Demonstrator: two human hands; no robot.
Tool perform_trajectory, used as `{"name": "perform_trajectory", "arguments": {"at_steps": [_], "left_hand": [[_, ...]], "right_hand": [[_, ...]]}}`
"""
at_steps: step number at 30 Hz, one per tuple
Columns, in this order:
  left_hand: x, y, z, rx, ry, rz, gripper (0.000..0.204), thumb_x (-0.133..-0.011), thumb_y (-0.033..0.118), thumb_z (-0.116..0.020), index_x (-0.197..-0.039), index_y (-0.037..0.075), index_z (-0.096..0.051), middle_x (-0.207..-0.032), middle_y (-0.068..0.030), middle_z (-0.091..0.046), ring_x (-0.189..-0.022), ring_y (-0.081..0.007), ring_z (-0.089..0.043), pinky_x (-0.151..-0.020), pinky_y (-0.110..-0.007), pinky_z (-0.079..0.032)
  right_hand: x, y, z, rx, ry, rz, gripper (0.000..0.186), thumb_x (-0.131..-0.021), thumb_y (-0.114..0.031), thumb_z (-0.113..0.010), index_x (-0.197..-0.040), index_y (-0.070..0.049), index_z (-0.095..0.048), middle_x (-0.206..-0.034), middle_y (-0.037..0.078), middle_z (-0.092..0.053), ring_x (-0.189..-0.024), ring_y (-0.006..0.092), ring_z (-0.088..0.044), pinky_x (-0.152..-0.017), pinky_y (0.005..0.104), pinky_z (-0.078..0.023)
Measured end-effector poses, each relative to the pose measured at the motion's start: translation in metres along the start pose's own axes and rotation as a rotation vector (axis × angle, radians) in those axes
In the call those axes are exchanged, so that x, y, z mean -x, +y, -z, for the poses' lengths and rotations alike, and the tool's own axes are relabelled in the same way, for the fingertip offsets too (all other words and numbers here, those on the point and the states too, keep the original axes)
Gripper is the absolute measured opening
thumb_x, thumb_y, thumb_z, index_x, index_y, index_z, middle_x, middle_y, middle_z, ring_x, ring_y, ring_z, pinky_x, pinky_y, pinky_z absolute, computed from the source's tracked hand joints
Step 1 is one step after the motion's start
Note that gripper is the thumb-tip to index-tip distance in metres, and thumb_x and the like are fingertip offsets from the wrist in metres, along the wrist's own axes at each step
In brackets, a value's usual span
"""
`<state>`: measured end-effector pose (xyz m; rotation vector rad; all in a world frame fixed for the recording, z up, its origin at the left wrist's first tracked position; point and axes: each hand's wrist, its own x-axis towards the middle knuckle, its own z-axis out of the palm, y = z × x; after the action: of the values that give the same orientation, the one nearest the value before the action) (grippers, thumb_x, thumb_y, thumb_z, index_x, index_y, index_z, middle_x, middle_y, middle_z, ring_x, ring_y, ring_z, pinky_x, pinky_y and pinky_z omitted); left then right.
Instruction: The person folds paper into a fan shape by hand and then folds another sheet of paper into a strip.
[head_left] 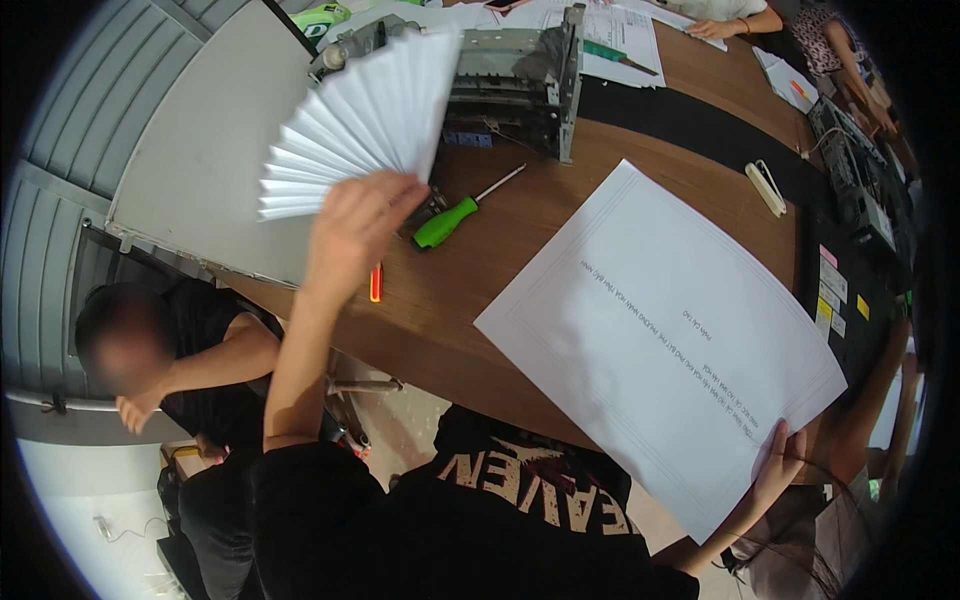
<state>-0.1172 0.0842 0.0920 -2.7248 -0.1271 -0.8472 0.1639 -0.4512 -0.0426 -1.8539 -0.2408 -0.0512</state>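
Observation:
My left hand (365,225) is raised at the left of the table, its fingers closed on the gathered end of a pleated white paper fan (370,120). The fan is spread wide, up and to the left of the hand. At the lower right, my right hand (778,470) grips the edge of a large white printed paper sheet (660,320), thumb on its upper face. The sheet slants over the table's near edge. Close to my left hand lie a green-handled screwdriver (447,222) and a small orange-red stick-like thing (376,282).
Behind the fan stands an opened metal machine frame (510,85). A white clip-like object (766,188) and dark electronic equipment (855,170) are at the right. One person (220,340) sits at the left; another person's hand (712,28) rests on papers at the far side.

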Motion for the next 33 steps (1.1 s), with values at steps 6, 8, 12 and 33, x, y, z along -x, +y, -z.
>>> {"name": "perform_trajectory", "arguments": {"at_steps": [6,8,12,33], "left_hand": [[0.036,0.014,-0.046,0.083,-0.008,0.151,0.04,-0.077,0.001,-0.064,-0.115,0.013,-0.07,-0.121,-0.0013,-0.063,-0.114,-0.0194,-0.059,-0.098,-0.041,-0.041],[0.04,0.015,-0.051,0.113,0.006,0.213,0.04,-0.079,0.001,-0.065,-0.116,0.015,-0.07,-0.126,-0.0024,-0.061,-0.118,-0.0206,-0.057,-0.105,-0.045,-0.037],[0.042,0.02,-0.054,0.175,0.045,0.249,0.039,-0.081,0.003,-0.065,-0.117,0.015,-0.069,-0.129,-0.0057,-0.06,-0.12,-0.0244,-0.056,-0.105,-0.047,-0.037],[-0.033,0.13,-0.072,0.994,-0.57,-0.303,0.047,-0.082,0.023,-0.074,-0.125,0.01,-0.061,-0.135,-0.0129,-0.051,-0.124,-0.0335,-0.05,-0.105,-0.049,-0.04]], "right_hand": [[-0.029,-0.007,-0.013,-0.018,-0.144,0.042,0.018,-0.098,-0.009,-0.06,-0.109,0.004,-0.061,-0.089,-0.001,-0.06,-0.083,0.0055,-0.05,-0.074,0.021,-0.04],[-0.038,-0.009,-0.025,-0.096,-0.167,0.005,0.025,-0.097,-0.008,-0.06,-0.118,0.005,-0.06,-0.095,0.0,-0.063,-0.087,0.0059,-0.053,-0.077,0.0207,-0.042],[-0.054,-0.014,-0.024,-0.067,-0.293,-0.101,0.032,-0.096,-0.005,-0.06,-0.126,0.005,-0.057,-0.109,0.005,-0.065,-0.093,0.0092,-0.058,-0.085,0.0216,-0.044],[-0.053,-0.027,-0.027,0.158,-0.3,0.094,0.046,-0.091,0.001,-0.063,-0.133,0.001,-0.048,-0.102,0.007,-0.066,-0.092,0.0092,-0.062,-0.078,0.0221,-0.05]]}}
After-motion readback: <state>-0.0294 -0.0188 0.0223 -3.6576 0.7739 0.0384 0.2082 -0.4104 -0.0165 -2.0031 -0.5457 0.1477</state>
